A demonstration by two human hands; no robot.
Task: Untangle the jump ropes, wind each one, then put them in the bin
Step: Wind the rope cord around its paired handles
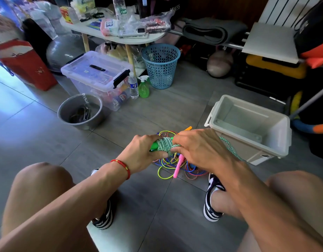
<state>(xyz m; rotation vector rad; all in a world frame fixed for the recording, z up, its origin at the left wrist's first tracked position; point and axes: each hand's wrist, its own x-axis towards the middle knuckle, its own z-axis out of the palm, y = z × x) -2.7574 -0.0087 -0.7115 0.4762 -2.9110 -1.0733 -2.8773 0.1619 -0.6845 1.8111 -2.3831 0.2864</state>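
A green-and-white braided jump rope [165, 144] is wound in a tight bundle around its green handles, held above the floor. My left hand [144, 151] grips the bundle at its left end. My right hand [198, 148] pinches the rope at the bundle's right side, and a loose strand [229, 148] trails off to the right past my wrist. Under my hands, a tangle of thin yellow, blue and red ropes [175, 166] with a pink handle [178, 166] lies on the floor. The open white bin [282, 135] stands to the right and holds nothing.
A metal bowl [66, 113] sits at the left. Behind it are a lidded clear storage box [97, 75], a water bottle [133, 86], a green spray bottle [144, 88] and a blue mesh basket [160, 66]. A cluttered table [153, 38] stands farther back. My knees and shoes frame the grey tiles.
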